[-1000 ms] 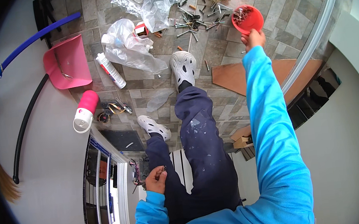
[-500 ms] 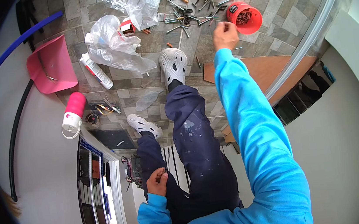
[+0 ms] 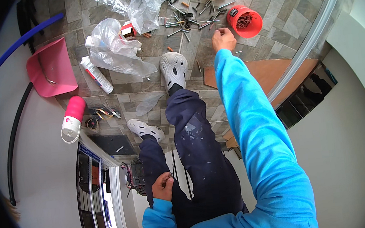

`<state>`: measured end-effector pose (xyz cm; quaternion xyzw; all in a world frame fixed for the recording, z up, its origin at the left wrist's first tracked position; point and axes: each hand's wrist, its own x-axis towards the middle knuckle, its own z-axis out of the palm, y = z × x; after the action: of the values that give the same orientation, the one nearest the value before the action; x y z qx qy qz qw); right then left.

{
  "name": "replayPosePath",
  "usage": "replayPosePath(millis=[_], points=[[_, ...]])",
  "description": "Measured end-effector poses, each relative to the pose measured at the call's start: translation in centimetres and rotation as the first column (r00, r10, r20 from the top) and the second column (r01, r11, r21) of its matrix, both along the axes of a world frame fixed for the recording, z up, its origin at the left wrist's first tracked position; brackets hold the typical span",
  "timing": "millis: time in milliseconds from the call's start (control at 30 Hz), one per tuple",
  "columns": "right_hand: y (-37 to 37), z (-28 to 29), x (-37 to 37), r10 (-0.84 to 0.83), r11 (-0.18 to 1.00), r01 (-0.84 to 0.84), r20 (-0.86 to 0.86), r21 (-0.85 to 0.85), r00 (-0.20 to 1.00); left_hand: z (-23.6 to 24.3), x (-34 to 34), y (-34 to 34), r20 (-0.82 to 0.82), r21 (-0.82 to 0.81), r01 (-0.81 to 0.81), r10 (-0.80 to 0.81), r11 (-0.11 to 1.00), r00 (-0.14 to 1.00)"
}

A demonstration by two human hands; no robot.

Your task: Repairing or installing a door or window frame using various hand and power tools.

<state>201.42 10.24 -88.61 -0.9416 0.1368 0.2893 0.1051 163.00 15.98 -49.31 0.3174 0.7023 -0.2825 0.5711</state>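
Note:
My right hand [image 3: 223,39] reaches down to the tiled floor with its fingers curled together. Whatever those fingers pinch is hidden. Just right of it a red plastic tub [image 3: 251,26] leans on its side, its mouth toward me and brownish screws [image 3: 244,20] inside. A scattered pile of long screws and dark wall plugs [image 3: 191,23] spreads beyond and to the left of this hand. Over my left thigh, my left hand [image 3: 163,187] is closed with fingertips pressed together. A small dark bit shows at its tips, too small to name.
Clear plastic bags [image 3: 115,45] and a white sealant cartridge [image 3: 97,75] lie left of my shoe [image 3: 174,68]. Farther left are a pink dustpan [image 3: 53,67] and a pink-and-white bottle [image 3: 74,118]. A brown board [image 3: 258,74] lies near the right-hand white rail [image 3: 310,56].
My right hand has moved a little left and nearer to me, away from the tub's mouth. My left hand stays over the thigh with its fingers still closed.

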Motion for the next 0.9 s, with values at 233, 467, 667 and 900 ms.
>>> replayPosePath(millis=[233, 467, 667, 900], points=[[-2.2, 1.2, 1.0, 0.033, 0.999, -0.033, 0.051, 0.002, 0.998, 0.1, -1.0, -0.6, 0.008, 0.010, 0.017, -0.017, 1.000, 1.000], [-3.5, -0.3, -0.2, 0.105, 0.984, -0.074, -0.193, 0.163, 0.975, -0.2, -0.3, -0.7, 0.029, -0.013, 0.029, -0.029, 0.999, 0.999], [-0.4, 0.9, -4.8, 0.141, 0.967, -0.062, -0.315, 0.248, 0.938, 0.3, -0.4, 0.2, 0.028, 0.002, 0.034, -0.034, 0.999, 0.999], [0.7, 2.4, -7.2, 0.303, 0.947, -0.231, -0.383, 0.223, 0.873, -0.2, -0.2, 0.6, 0.078, 0.201, 0.102, -0.120, 0.974, 0.990]])
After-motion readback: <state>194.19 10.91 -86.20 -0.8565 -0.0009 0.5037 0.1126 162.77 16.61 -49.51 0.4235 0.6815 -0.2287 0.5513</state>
